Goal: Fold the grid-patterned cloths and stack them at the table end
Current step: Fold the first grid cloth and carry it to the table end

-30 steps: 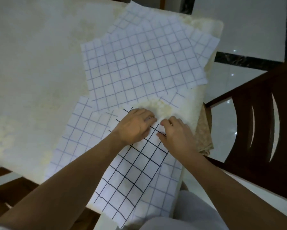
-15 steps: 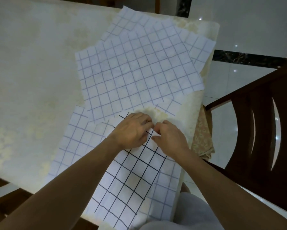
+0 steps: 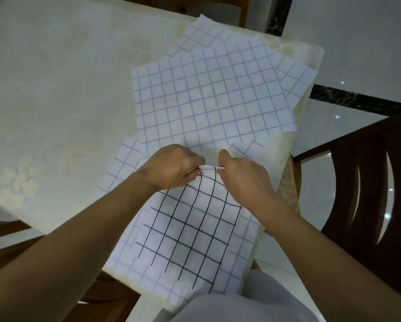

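Looks like the dining area of a home. Told first by a cloth-covered dining table (image 3: 55, 101), draped in cream fabric with a faint floral pattern. Told also by dark wooden dining chairs drawn up around it: one with a curved slatted back (image 3: 369, 194) at the right, another chair (image 3: 6, 231) at the near left, and part of a wooden frame (image 3: 243, 12) beyond the far end. Underfoot, glossy pale floor tiles (image 3: 357, 38) dotted with bright points of reflected light and crossed by a black marbled border strip (image 3: 357, 102).
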`<action>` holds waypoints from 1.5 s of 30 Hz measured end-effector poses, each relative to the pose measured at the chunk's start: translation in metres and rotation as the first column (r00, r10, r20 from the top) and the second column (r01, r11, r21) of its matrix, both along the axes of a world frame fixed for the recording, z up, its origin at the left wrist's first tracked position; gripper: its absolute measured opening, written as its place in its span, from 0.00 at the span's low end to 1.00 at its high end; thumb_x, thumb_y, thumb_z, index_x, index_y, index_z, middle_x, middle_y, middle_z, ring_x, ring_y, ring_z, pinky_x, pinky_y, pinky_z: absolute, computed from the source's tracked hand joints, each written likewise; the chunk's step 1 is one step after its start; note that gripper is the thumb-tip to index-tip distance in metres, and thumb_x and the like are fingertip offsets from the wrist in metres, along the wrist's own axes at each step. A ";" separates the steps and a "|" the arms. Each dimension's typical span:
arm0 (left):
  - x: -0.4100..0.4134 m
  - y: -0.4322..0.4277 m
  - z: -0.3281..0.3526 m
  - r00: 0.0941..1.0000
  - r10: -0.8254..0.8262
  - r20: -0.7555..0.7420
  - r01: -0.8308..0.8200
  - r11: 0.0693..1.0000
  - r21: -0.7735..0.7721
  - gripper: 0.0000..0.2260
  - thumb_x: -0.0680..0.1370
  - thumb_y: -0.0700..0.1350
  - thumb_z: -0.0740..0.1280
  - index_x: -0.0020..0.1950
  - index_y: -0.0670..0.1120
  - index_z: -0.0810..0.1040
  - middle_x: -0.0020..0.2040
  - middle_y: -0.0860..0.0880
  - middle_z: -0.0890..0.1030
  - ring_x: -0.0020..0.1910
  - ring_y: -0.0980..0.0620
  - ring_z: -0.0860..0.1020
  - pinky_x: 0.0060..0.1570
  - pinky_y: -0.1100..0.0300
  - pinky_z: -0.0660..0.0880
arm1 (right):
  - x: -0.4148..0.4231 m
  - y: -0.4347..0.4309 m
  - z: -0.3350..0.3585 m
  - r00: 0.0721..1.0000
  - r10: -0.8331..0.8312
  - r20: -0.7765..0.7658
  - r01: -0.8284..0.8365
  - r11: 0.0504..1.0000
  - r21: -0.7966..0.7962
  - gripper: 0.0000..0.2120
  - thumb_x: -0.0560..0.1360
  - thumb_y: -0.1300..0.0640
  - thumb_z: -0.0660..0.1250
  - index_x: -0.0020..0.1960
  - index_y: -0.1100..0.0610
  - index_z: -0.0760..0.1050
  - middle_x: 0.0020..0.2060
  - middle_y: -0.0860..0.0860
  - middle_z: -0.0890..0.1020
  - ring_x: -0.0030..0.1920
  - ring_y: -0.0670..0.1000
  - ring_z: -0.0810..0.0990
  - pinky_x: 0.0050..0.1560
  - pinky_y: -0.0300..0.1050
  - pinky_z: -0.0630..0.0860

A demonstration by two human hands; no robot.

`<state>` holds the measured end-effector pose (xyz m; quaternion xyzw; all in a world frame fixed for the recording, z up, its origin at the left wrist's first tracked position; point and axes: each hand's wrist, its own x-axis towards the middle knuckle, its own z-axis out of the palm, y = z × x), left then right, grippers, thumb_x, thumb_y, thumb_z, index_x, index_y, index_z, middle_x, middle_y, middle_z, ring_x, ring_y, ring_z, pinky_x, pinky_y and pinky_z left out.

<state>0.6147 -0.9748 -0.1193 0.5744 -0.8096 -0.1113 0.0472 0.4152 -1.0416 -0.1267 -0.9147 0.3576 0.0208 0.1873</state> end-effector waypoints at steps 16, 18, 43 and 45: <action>0.000 0.190 -0.023 0.989 0.038 -0.146 -0.068 0.977 -0.202 0.16 0.73 0.36 0.75 0.61 0.42 0.83 0.61 0.46 0.83 0.63 0.46 0.80 0.59 0.48 0.79 | -0.043 0.194 -0.020 0.981 0.089 0.172 -0.047 0.972 -0.230 0.21 0.70 0.65 0.76 0.62 0.58 0.81 0.60 0.53 0.83 0.64 0.56 0.80 0.60 0.51 0.80; 0.000 0.207 -0.031 0.986 0.016 -0.168 -0.048 0.982 -0.185 0.17 0.74 0.35 0.74 0.63 0.42 0.82 0.64 0.46 0.81 0.66 0.46 0.77 0.62 0.47 0.77 | -0.050 0.210 -0.030 0.979 0.129 0.157 -0.092 0.970 -0.226 0.24 0.69 0.67 0.76 0.65 0.59 0.79 0.64 0.55 0.81 0.67 0.57 0.77 0.65 0.52 0.77; -0.009 0.257 -0.064 0.985 0.162 -0.068 -0.160 0.987 0.032 0.25 0.73 0.45 0.64 0.71 0.43 0.73 0.76 0.43 0.66 0.76 0.45 0.63 0.76 0.44 0.57 | -0.059 0.253 -0.077 0.972 0.077 0.221 -0.057 0.994 -0.093 0.23 0.82 0.46 0.59 0.70 0.59 0.74 0.72 0.56 0.73 0.76 0.55 0.65 0.72 0.54 0.68; -0.021 0.237 -0.059 0.971 0.208 -0.119 -0.215 0.976 -0.044 0.25 0.74 0.44 0.64 0.71 0.43 0.73 0.75 0.42 0.67 0.75 0.44 0.65 0.76 0.44 0.58 | -0.045 0.238 -0.073 0.950 0.010 0.311 0.035 0.990 -0.139 0.23 0.82 0.49 0.60 0.70 0.62 0.73 0.71 0.58 0.73 0.75 0.57 0.66 0.73 0.55 0.67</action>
